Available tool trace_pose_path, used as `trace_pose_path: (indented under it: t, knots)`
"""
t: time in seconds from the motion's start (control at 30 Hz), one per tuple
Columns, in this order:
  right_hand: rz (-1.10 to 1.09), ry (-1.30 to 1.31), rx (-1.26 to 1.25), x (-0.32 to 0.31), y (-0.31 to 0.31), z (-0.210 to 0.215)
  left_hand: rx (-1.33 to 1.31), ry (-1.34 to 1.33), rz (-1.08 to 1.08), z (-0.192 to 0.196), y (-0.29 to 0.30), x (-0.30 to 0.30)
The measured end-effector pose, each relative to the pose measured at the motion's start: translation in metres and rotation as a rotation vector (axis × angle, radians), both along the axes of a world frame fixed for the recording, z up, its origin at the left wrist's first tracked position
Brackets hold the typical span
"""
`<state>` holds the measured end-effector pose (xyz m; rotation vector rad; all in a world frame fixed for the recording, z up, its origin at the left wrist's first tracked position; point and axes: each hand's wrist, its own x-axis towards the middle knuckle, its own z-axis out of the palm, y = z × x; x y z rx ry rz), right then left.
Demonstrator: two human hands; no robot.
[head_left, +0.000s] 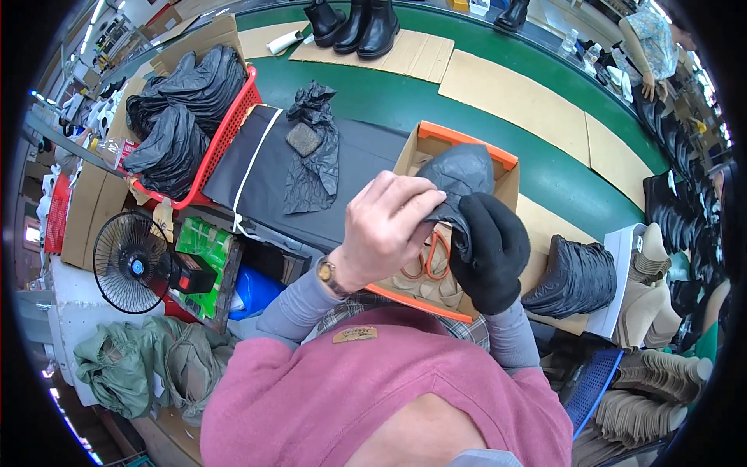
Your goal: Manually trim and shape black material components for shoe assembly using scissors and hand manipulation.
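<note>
Now a dark gray bag (461,175) is gripped tight by the bare left hand (385,226) and the gloved right hand (490,249) over the box (506,183); it is not yet put in.

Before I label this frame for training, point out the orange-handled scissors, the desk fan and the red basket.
orange-handled scissors (430,263), head view, on the orange handle loops.
desk fan (131,263), head view, on the round black grille.
red basket (226,132), head view, on its right side wall.

Your open lane is the green belt (405,97) at twelve o'clock; the red basket (226,132) blocks ten, stacked black pieces (576,276) crowd three.
</note>
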<state>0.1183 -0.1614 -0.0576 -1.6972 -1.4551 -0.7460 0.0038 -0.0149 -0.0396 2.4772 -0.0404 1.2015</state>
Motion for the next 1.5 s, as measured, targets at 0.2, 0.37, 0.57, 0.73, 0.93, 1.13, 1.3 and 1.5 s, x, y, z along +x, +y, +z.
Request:
trace_pose_path:
  t: [0.2, 0.37, 0.57, 0.73, 0.93, 1.13, 1.3, 1.5]
  knots:
    - [0.006, -0.036, 0.016, 0.008, -0.004, -0.001, -0.117, -0.211, 0.165, -0.012, -0.009, 0.005]
    - [0.031, -0.191, -0.018, 0.021, -0.005, 0.0, -1.849, -0.105, -0.692, -0.016, -0.013, -0.012]
    - [0.26, 0.456, -0.026, 0.001, 0.01, 0.004, -1.947, -0.218, -0.582, -0.038, 0.019, -0.006]
    - [0.889, 1.909, 0.035, 0.011, 0.009, 0.007, -1.836, -0.124, -0.738, -0.035, 0.017, -0.005]
    - [0.474, 1.528, -0.05, 0.004, 0.007, 0.011, -1.716, 0.043, -0.357, -0.033, 0.015, -0.007]
    - [0.494, 1.446, 0.196, -0.013, 0.024, -0.002, -1.266, -0.133, -0.359, -0.031, -0.011, -0.007]
    - [0.595, 1.46, -0.073, -0.019, 0.031, -0.004, -0.625, 0.029, 0.032, -0.035, 0.001, -0.017]
    - [0.476, 1.311, -0.215, -0.031, 0.04, 0.01, -0.447, -0.053, 0.098, -0.025, 0.011, -0.027]
